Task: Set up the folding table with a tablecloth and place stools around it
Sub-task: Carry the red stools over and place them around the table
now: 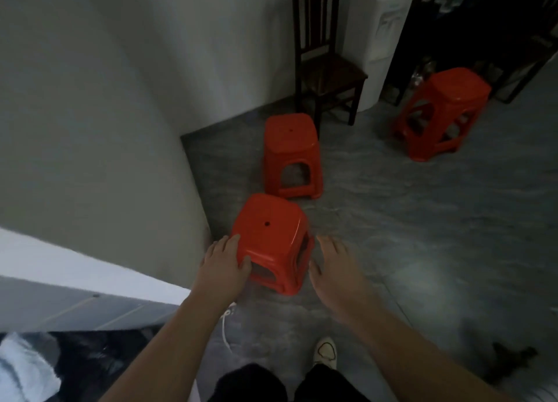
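Head view, left hand grip apart touching nearest red stool, right hand spread beside it

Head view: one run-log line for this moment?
left hand: on side of nearest red stool | right hand: open, beside it

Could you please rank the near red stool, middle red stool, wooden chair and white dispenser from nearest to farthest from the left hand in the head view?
From the left hand:
1. Near red stool, touched by it.
2. Middle red stool, just beyond.
3. Wooden chair, behind that stool.
4. White dispenser, right of the chair, farthest.
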The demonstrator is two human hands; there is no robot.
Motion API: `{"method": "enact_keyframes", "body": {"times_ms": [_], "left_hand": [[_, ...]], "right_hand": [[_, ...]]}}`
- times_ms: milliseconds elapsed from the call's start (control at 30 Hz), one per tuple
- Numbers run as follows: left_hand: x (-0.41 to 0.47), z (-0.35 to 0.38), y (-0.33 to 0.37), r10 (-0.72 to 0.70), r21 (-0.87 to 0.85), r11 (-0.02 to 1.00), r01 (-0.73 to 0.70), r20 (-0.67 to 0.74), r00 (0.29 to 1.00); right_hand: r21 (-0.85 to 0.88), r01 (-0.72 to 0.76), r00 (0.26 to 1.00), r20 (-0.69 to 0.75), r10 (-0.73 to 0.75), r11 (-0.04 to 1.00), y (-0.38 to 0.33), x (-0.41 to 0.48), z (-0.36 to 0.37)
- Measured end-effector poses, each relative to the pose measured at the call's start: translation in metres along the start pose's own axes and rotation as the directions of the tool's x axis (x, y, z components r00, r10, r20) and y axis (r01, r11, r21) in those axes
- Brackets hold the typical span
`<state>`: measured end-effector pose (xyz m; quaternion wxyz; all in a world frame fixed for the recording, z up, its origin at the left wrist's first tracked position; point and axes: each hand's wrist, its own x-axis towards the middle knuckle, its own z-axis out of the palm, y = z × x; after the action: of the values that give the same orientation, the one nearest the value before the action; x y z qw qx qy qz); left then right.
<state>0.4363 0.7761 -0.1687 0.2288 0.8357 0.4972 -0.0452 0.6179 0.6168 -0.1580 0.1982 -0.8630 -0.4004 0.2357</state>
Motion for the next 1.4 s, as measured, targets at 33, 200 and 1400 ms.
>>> {"method": "enact_keyframes", "body": {"times_ms": [33, 200, 1400], "left_hand": [[0.018, 0.007, -0.003, -0.016, -0.009, 1.0, 0.017, 0.024, 1.0], [0.127, 0.06, -0.03, -0.046, -0.108, 0.993, 0.057, 0.102, 0.994], [0.337, 0.139, -0.041, -0.045, -0.541, 0.809, 0.229, 0.33, 0.943]], "right_hand": [[0.023, -0.034, 0.999, 0.015, 0.034, 0.999, 0.002, 0.018, 0.005], [0.121, -0.194, 0.98, 0.058, 0.189, 0.973, 0.016, 0.105, 0.053], [0.701, -0.595, 0.634, 0.11, 0.765, 0.393, 0.084, 0.25, 0.173]]}}
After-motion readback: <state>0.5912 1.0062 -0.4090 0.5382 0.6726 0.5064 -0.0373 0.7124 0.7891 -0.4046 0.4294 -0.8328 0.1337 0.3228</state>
